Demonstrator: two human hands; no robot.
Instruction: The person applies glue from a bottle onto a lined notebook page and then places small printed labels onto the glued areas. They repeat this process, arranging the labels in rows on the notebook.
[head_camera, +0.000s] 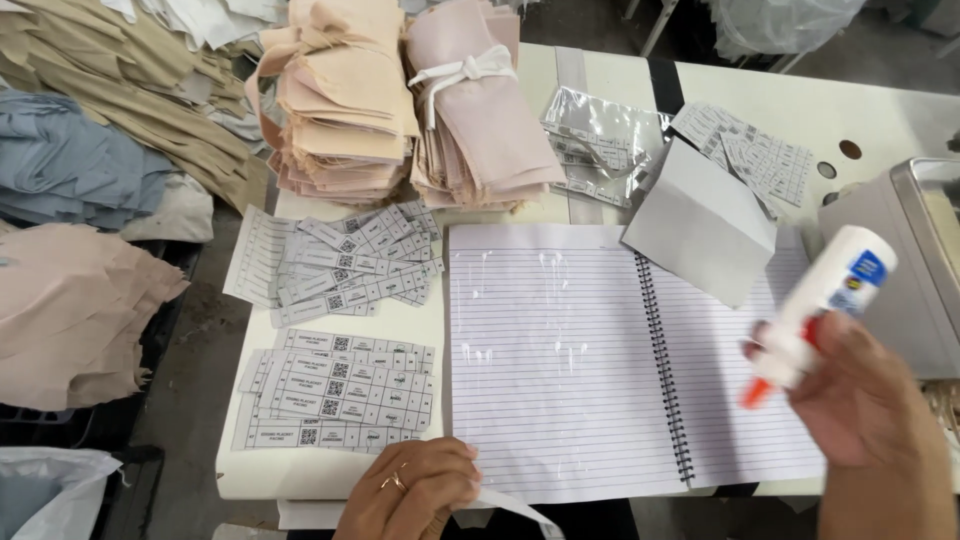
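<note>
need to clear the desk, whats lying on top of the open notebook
A folded grey sheet overlaps the notebook at its top right corner. The lined pages otherwise look bare. What that sheet covers cannot be seen.

- Single view: one camera worn on the person's head, looking steeply down and forward over a white worktable (330, 470).
- Near field: the person's left hand (410, 492) enters at the bottom edge and the right hand (860, 400) at the lower right, both close to the lens and cut off by the frame.
- Middle field: an open spiral notebook (560, 360) lies squarely below the camera, filling the centre.
- Far field: fabric stacks (400, 100) at the table's back edge reach the top of the frame.
- No second view shares the scene.
</note>
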